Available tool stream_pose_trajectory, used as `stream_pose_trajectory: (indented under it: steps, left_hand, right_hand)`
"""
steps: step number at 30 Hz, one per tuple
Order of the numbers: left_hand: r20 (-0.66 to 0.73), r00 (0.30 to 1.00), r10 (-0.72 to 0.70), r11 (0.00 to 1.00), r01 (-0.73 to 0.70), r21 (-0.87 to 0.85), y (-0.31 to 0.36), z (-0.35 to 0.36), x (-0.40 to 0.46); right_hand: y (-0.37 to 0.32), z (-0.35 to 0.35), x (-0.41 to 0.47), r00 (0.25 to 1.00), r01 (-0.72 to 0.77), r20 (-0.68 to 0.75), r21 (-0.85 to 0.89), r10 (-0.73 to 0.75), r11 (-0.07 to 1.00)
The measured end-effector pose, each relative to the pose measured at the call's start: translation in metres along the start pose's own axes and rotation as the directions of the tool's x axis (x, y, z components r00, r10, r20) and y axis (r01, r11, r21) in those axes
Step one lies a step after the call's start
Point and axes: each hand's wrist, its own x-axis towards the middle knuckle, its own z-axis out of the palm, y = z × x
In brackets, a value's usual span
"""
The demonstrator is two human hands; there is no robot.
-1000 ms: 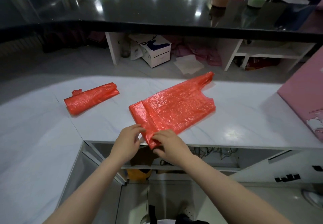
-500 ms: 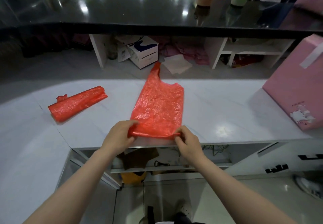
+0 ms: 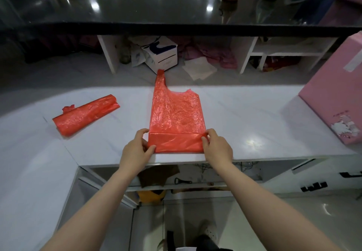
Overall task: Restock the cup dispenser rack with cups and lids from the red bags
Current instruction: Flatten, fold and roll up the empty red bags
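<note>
The flat red bag (image 3: 176,117) under my fingers (image 3: 204,139) is thin plastic, crinkled and glossy, catching the light in small creases; the rolled red bag (image 3: 86,117) at centre left has the same wrinkled sheen; the table (image 3: 244,117) looks like pale, smooth, polished stone; the black ledge (image 3: 156,8) across the top is mirror-glossy; the pink box (image 3: 337,98) at right is matt, its surface torn white.
</note>
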Motion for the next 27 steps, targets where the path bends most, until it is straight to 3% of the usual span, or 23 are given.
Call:
stream_pose_trajectory:
  steps: [3, 5, 6, 8, 12, 15, 18, 23, 25, 27]
  left_hand:
    - [-0.056, 0.947, 0.317, 0.895, -0.279, 0.348, -0.001, 0.006, -0.007]
    - [-0.011, 0.876, 0.483, 0.801, -0.436, 0.410, -0.003, 0.009, -0.008]
    - [0.061, 0.866, 0.496, 0.784, -0.477, 0.398, -0.005, 0.009, -0.008]
    - [0.200, 0.896, 0.397, 0.829, -0.444, 0.341, -0.013, 0.008, -0.009]
    - [0.287, 0.889, 0.357, 0.821, -0.445, 0.358, -0.029, 0.002, -0.013]
    - [0.264, 0.886, 0.382, 0.837, -0.453, 0.308, -0.031, -0.003, -0.016]
    - [0.208, 0.890, 0.405, 0.859, -0.449, 0.245, -0.032, -0.006, -0.019]
    - [0.074, 0.935, 0.348, 0.935, -0.351, 0.042, -0.032, -0.005, -0.027]
    - [0.033, 0.964, 0.263, 0.965, -0.262, -0.025, -0.029, -0.006, -0.028]
    - [-0.010, 0.984, 0.179, 0.981, -0.180, -0.076, -0.024, -0.006, -0.027]
  right_hand:
    - [-0.001, 0.000, 0.001, 1.000, -0.014, 0.008, -0.024, 0.014, 1.000]
    - [0.003, -0.001, 0.000, 0.999, 0.041, -0.006, -0.029, -0.041, 0.999]
    - [0.006, -0.001, -0.002, 0.995, 0.103, -0.009, -0.035, -0.104, 0.994]
    - [0.015, -0.004, -0.006, 0.972, 0.230, 0.049, -0.036, -0.228, 0.973]
    - [0.030, -0.010, -0.012, 0.905, 0.414, 0.187, -0.184, -0.381, 0.892]
    - [0.032, -0.011, -0.017, 0.877, 0.478, 0.203, -0.258, -0.436, 0.840]
    - [0.032, -0.012, -0.021, 0.843, 0.538, 0.095, -0.179, -0.530, 0.824]
    - [0.032, -0.013, -0.029, 0.687, 0.719, -0.031, -0.110, -0.726, 0.686]
    - [0.032, -0.013, -0.030, 0.754, 0.657, -0.028, 0.016, -0.656, 0.754]
    - [0.028, -0.014, -0.029, 0.894, 0.437, 0.015, 0.187, -0.447, 0.880]
